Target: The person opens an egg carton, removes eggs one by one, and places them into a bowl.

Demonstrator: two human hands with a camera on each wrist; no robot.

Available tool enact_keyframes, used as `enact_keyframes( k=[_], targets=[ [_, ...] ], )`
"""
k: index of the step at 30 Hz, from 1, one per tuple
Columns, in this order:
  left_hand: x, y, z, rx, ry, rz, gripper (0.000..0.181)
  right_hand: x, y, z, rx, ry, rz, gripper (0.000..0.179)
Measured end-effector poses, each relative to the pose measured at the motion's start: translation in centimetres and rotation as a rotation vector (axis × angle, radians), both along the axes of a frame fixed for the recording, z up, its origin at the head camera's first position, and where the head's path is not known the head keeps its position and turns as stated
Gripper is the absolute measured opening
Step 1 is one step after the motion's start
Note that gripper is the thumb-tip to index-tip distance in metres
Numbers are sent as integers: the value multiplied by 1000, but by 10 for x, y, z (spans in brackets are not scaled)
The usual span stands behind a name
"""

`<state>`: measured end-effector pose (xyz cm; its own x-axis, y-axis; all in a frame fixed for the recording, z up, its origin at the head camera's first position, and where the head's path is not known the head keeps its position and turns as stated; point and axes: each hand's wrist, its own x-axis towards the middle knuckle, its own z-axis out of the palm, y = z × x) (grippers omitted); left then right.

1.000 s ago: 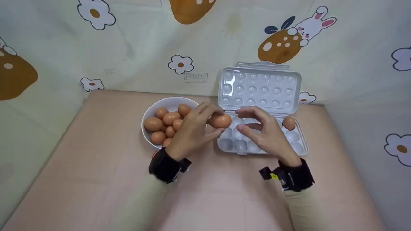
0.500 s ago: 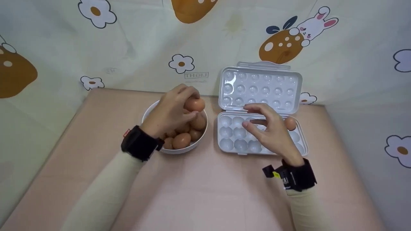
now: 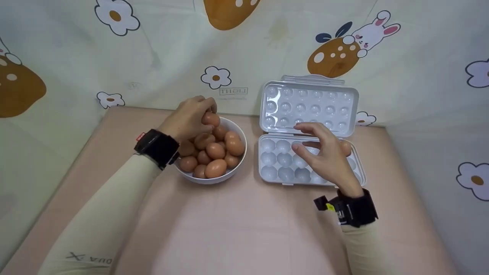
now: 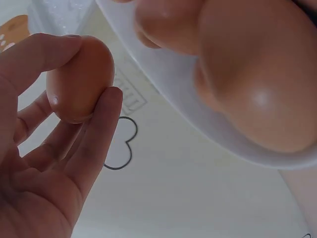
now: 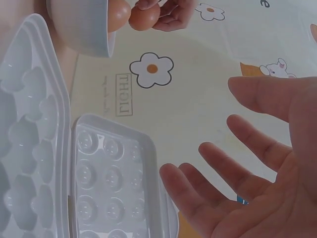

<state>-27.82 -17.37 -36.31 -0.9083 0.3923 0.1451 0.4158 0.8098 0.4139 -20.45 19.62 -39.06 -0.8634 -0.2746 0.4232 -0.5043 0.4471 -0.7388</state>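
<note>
My left hand (image 3: 189, 118) pinches a brown egg (image 3: 210, 119) between thumb and fingers, over the back of a white bowl (image 3: 241, 162). Several brown eggs (image 3: 216, 168) are piled in that bowl. In the left wrist view the pinched egg (image 4: 81, 79) stands apart from the bowl's rim (image 4: 173, 106). My right hand (image 3: 324, 156) hovers over the white egg box (image 3: 269, 173), thumb and fingers spread with nothing between them. One egg (image 3: 346, 148) sits in the box's back right corner, partly hidden by this hand. Other hollows lie hidden beneath it.
The box's dimpled lid (image 3: 309, 107) stands raised against the patterned backdrop cloth (image 3: 160, 49). A pinkish cloth (image 3: 244, 229) covers the table. Black wrist straps (image 3: 156, 149) with cameras are on both forearms.
My left hand has moved left with the egg, from beside the right hand over the box to the bowl's far side. The right hand has shifted slightly right.
</note>
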Motion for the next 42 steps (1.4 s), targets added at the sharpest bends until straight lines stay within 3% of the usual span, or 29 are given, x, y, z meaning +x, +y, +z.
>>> enact_keyframes(
  k=[9,20,42],
  targets=[
    [-11,-8,-14,-66,-61,7,28,1,1,2,31,8,-12,43],
    [-16,-12,-22,-67,-130,34,29,1,1,2,52,2,-17,43],
    [-7,-11,-18,-101,-82,13,31,0,7,1,41,31,-29,44]
  ],
)
